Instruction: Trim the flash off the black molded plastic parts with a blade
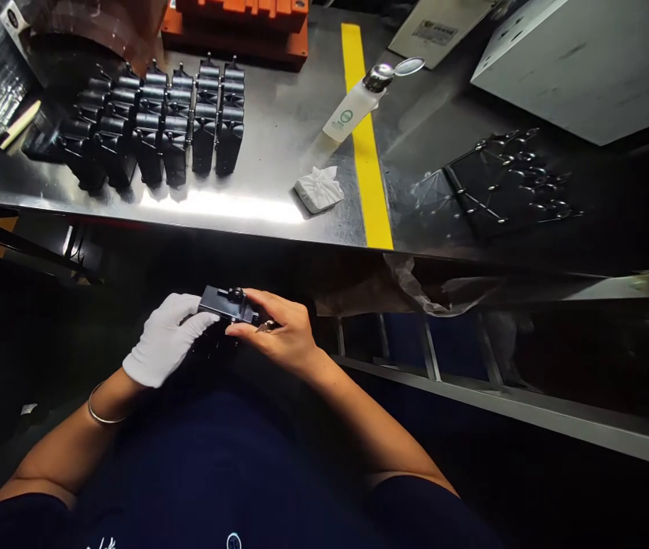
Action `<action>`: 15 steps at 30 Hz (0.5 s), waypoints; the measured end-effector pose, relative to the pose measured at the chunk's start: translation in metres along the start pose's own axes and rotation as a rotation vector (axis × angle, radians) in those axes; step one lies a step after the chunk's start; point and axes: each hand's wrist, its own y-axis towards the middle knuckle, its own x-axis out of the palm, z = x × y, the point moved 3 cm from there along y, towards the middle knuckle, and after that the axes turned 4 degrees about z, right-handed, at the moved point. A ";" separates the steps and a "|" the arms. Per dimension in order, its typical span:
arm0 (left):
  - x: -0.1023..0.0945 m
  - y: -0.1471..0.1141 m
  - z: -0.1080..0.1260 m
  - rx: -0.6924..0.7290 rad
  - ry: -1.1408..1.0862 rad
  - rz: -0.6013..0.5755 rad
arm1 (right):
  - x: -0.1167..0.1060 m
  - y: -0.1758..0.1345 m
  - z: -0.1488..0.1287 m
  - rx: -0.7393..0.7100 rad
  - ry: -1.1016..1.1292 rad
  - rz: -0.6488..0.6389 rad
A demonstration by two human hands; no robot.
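Note:
A black box-shaped plastic part (221, 303) with small raised fittings on its face is held in front of my body, below the table's front edge. My left hand (167, 339), in a white glove, pinches its left end. At its right end the bare fingers of my right hand (281, 328) close around it, with a small metallic glint near the ring finger. Several similar black parts (175, 145) stand in close rows on the metal table (267, 137). The underside of the held part is hidden.
A white bottle (352, 110) with its cap flipped up stands by a yellow tape strip (367, 152). Nearby lies a folded white cloth pad (319, 189). Orange blocks (238, 34), a pale box (581, 69) and metal hooks (524, 171) are farther back. A metal rail (530, 412) runs below right.

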 end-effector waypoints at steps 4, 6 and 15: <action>-0.002 0.009 -0.007 -0.111 -0.077 0.147 | 0.006 -0.010 0.013 0.386 0.182 -0.041; -0.004 0.012 -0.007 -0.070 -0.099 0.141 | 0.005 -0.015 0.018 0.474 0.243 -0.057; 0.004 0.006 -0.004 -0.028 -0.114 -0.181 | 0.004 -0.013 -0.001 0.029 0.054 -0.213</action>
